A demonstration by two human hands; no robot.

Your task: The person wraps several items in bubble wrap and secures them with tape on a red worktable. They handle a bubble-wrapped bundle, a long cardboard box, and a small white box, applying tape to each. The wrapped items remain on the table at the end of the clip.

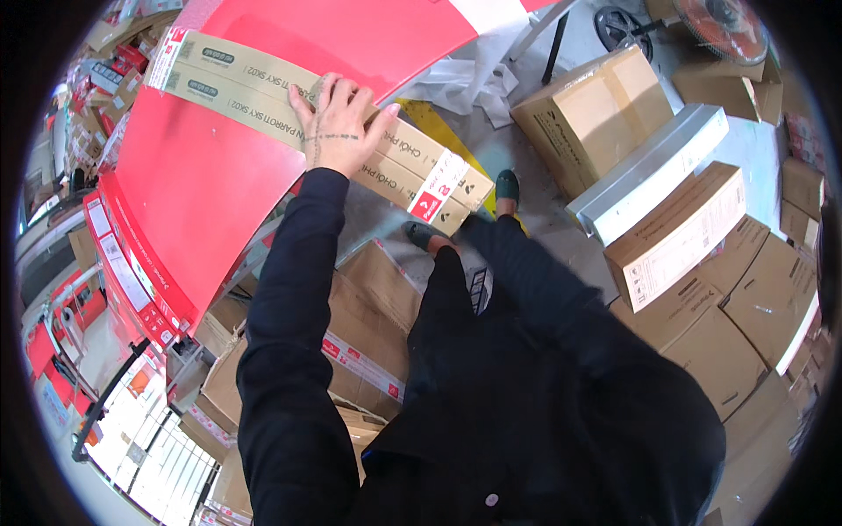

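Observation:
Two long, slim brown cardboard boxes (241, 95) lie side by side, bound at both ends by white-and-red printed tape (440, 186). They reach diagonally across the red table (197, 188), and their right end juts past the table's edge. My left hand (339, 125) rests on top of the boxes near their middle, fingers spread. At the overhanging end is my right sleeve (535, 267); the right hand itself is hidden there, so its grip cannot be made out.
Right of me stand a large brown carton (596, 114), a long grey box (653, 171) and a stack of brown cartons (715, 342). An open carton (373, 298) sits below the table edge. A fan (724, 26) is at the far right; white strips (469, 88) hang beyond the table.

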